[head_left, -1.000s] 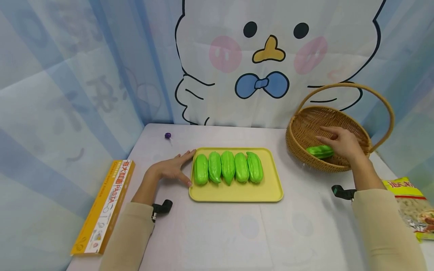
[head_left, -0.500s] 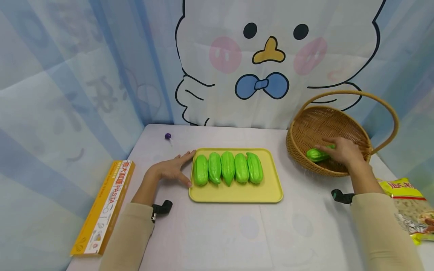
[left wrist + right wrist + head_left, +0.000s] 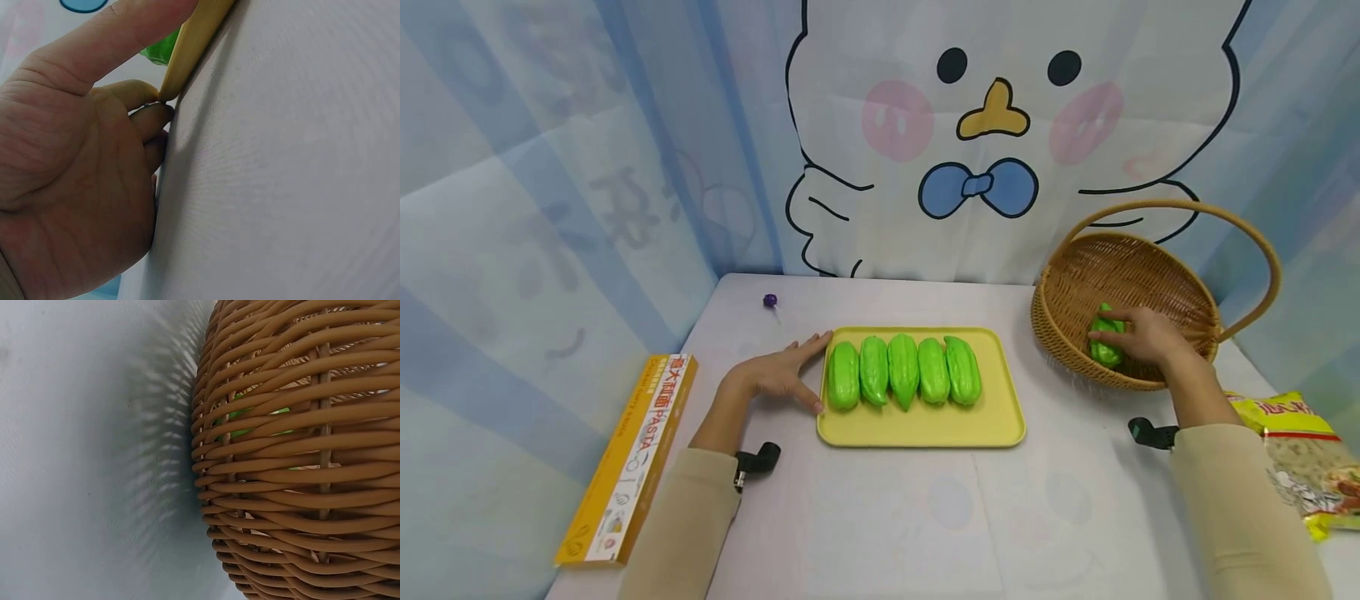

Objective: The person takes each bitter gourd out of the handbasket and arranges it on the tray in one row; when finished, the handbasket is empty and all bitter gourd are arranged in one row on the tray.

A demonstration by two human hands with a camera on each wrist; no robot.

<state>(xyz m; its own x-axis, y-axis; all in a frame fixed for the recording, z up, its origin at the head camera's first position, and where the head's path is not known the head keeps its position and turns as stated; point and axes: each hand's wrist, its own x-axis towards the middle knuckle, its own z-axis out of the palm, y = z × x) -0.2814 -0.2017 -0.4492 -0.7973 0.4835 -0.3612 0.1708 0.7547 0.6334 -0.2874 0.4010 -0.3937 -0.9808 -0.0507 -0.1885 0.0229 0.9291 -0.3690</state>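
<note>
In the head view, a yellow tray [image 3: 921, 432] carries a row of several green bitter melons [image 3: 903, 371], glossy and ridged. My left hand [image 3: 778, 375] touches the tray's left edge, thumb and fingers spread apart; the left wrist view shows the palm [image 3: 75, 169] beside the tray's side [image 3: 194, 44]. Inside the wicker basket [image 3: 1052, 333], my right hand [image 3: 1150, 337] grips another bitter melon [image 3: 1107, 354] between thumb and fingers. In the right wrist view, the basket wall [image 3: 300, 450] hides that hand, with bits of green showing through the weave.
A tall handle [image 3: 1262, 250] arches over the basket. Right of it lies a yellow food packet [image 3: 1303, 458], partly behind the right sleeve. A pasta box [image 3: 628, 458] lies at the left edge, and a small purple lollipop [image 3: 771, 301] sits at the back left.
My right hand has lowered onto the bitter melon in the basket and gripped it. The melon has turned from lying sideways to nearly upright in view. The basket tipped slightly; my left hand stayed put.
</note>
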